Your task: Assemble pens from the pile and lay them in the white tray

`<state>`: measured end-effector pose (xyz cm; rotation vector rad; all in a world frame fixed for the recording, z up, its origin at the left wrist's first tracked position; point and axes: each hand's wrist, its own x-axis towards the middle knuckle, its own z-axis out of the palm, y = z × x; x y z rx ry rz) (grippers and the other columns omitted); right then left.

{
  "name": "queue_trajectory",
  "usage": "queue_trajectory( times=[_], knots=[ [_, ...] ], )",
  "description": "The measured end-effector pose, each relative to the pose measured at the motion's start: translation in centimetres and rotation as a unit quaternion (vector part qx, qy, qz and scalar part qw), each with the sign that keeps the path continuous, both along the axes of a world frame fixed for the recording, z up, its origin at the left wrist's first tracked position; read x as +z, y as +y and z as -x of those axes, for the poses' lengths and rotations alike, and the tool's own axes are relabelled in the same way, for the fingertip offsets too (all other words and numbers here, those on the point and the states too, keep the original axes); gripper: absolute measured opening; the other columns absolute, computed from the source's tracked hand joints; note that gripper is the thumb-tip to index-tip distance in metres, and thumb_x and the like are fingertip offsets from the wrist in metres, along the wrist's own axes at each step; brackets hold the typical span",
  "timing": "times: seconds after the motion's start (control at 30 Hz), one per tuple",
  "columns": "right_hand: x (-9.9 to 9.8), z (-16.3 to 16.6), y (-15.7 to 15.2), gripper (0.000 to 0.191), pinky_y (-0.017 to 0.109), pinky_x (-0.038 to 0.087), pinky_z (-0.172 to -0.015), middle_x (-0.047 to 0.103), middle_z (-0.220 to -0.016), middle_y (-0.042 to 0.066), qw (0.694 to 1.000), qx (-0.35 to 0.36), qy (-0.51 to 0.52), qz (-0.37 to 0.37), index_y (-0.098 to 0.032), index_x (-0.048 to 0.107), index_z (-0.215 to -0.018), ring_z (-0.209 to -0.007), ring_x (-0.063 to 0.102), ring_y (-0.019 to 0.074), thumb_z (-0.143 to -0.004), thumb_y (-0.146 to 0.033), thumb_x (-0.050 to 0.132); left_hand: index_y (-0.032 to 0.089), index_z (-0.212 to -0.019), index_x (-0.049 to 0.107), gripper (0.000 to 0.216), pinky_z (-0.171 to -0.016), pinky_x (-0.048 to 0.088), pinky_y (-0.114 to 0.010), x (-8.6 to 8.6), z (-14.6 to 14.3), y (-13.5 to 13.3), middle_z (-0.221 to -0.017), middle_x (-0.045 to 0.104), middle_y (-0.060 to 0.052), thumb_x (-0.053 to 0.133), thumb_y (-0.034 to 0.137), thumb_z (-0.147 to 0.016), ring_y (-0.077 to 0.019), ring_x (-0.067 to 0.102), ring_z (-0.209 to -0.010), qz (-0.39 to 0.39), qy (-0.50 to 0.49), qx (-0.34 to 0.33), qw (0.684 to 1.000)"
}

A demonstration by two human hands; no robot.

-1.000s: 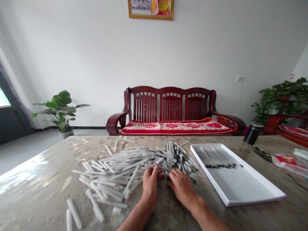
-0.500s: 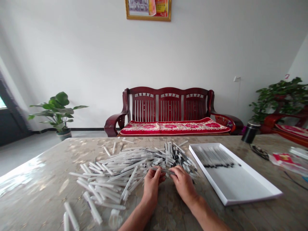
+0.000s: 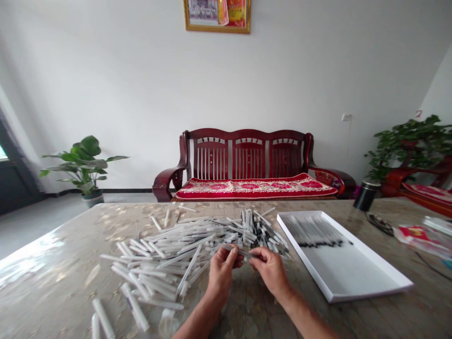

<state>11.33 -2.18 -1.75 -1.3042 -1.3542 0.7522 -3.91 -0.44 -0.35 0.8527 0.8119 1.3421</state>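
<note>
A wide pile of white pen barrels and pens point(image 3: 190, 240) lies spread over the marbled table point(image 3: 52, 278). Both hands are raised a little above the table's near middle, just in front of the pile. My left hand point(image 3: 221, 269) and my right hand point(image 3: 270, 268) pinch the two ends of one thin clear pen point(image 3: 243, 252) held level between them. A white shallow box point(image 3: 346, 261) at the right holds a row of pens with dark tips point(image 3: 316, 233) at its far end.
Loose caps and barrels point(image 3: 136, 308) lie at the near left. A black cylinder point(image 3: 365, 195), dark cables point(image 3: 379, 223) and a red packet point(image 3: 418, 233) sit at the far right. A red wooden bench point(image 3: 249, 169) and potted plants point(image 3: 84, 167) stand behind the table.
Both hands have lifted off the pile's edge, drawing one pen out and holding it between them a little higher and nearer.
</note>
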Motion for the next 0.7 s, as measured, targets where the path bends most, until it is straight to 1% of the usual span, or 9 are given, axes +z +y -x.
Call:
queue_trajectory(
  times=[0.1, 0.2, 0.27, 0.33, 0.43, 0.47, 0.53, 0.6, 0.7],
  knots=[
    [0.8, 0.0, -0.3, 0.018, 0.027, 0.047, -0.052, 0.065, -0.058, -0.002, 0.988, 0.029, 0.115, 0.094, -0.019, 0.071, -0.075, -0.053, 0.058, 0.0157, -0.064, -0.033, 0.073, 0.015, -0.073, 0.067, 0.044, -0.055, 0.051, -0.024, 0.4, 0.0, -0.1, -0.062, 0.068, -0.001, 0.087, 0.05, -0.054, -0.0141, 0.063, -0.058, -0.034, 0.01, -0.01, 0.999],
    [1.6, -0.2, -0.8, 0.028, 0.027, 0.049, -0.053, 0.066, -0.06, -0.002, 0.972, 0.057, 0.178, 0.141, -0.019, 0.069, -0.074, -0.055, 0.06, 0.016, -0.058, -0.038, 0.08, 0.015, -0.071, 0.067, 0.043, -0.054, 0.051, -0.024, 0.6, 0.0, -0.2, -0.06, 0.067, 0.0, 0.086, 0.049, -0.054, -0.013, 0.061, -0.055, -0.05, 0.013, -0.02, 0.998],
    [2.0, -0.4, -1.0, 0.032, 0.027, 0.049, -0.053, 0.065, -0.061, -0.003, 0.964, 0.072, 0.202, 0.156, -0.018, 0.069, -0.075, -0.057, 0.06, 0.0159, -0.056, -0.041, 0.082, 0.015, -0.072, 0.068, 0.042, -0.054, 0.051, -0.023, 0.6, -0.1, -0.2, -0.061, 0.068, 0.0, 0.087, 0.048, -0.055, -0.0128, 0.062, -0.056, -0.041, 0.005, -0.024, 0.999],
    [2.3, -0.2, -1.1, 0.033, 0.027, 0.048, -0.055, 0.065, -0.063, -0.003, 0.962, 0.077, 0.222, 0.138, -0.019, 0.069, -0.075, -0.058, 0.06, 0.0153, -0.057, -0.042, 0.083, 0.014, -0.074, 0.069, 0.042, -0.055, 0.052, -0.023, 0.6, -0.2, -0.2, -0.064, 0.069, -0.001, 0.088, 0.046, -0.054, -0.0129, 0.063, -0.058, -0.01, -0.02, -0.022, 1.0],
    [2.5, 0.6, -1.0, 0.034, 0.026, 0.048, -0.059, 0.069, -0.073, -0.002, 0.965, 0.075, 0.243, 0.058, -0.021, 0.07, -0.083, -0.063, 0.06, 0.0145, -0.059, -0.04, 0.084, 0.015, -0.079, 0.07, 0.043, -0.059, 0.053, -0.022, 0.6, -0.4, -0.4, -0.072, 0.071, -0.002, 0.09, 0.041, -0.051, -0.0137, 0.067, -0.065, 0.054, -0.085, -0.012, 0.995],
    [2.5, 0.9, -1.0, 0.034, 0.026, 0.048, -0.06, 0.07, -0.076, -0.002, 0.966, 0.077, 0.243, 0.038, -0.021, 0.07, -0.085, -0.064, 0.06, 0.0148, -0.06, -0.039, 0.084, 0.016, -0.079, 0.07, 0.043, -0.06, 0.053, -0.021, 0.6, -0.5, -0.6, -0.073, 0.071, -0.002, 0.091, 0.04, -0.051, -0.0135, 0.067, -0.067, 0.07, -0.101, -0.016, 0.992],
    [2.5, 1.5, -1.0, 0.032, 0.027, 0.047, -0.06, 0.071, -0.078, -0.001, 0.968, 0.083, 0.238, 0.024, -0.022, 0.07, -0.086, -0.065, 0.061, 0.0156, -0.062, -0.04, 0.082, 0.016, -0.08, 0.071, 0.043, -0.058, 0.051, -0.02, 0.6, -0.6, -0.9, -0.073, 0.07, -0.002, 0.092, 0.039, -0.05, -0.0128, 0.067, -0.067, 0.095, -0.11, -0.037, 0.989],
    [2.5, 1.8, -0.9, 0.032, 0.027, 0.046, -0.057, 0.071, -0.075, 0.0, 0.968, 0.077, 0.239, 0.022, -0.022, 0.07, -0.085, -0.061, 0.06, 0.0152, -0.065, -0.043, 0.081, 0.016, -0.083, 0.072, 0.043, -0.054, 0.048, -0.018, 0.6, -0.6, -1.2, -0.074, 0.07, -0.002, 0.091, 0.039, -0.052, -0.0126, 0.067, -0.066, 0.107, -0.101, -0.06, 0.987],
    [3.3, 1.2, -0.8, 0.036, 0.025, 0.044, -0.051, 0.066, -0.065, -0.002, 0.966, 0.036, 0.258, -0.002, -0.02, 0.069, -0.085, -0.055, 0.057, 0.0136, -0.066, -0.049, 0.079, 0.018, -0.093, 0.074, 0.046, -0.053, 0.045, -0.017, 0.5, -0.6, -1.4, -0.08, 0.071, -0.003, 0.091, 0.036, -0.053, -0.0115, 0.065, -0.066, 0.078, -0.059, -0.094, 0.991]
  ],
)
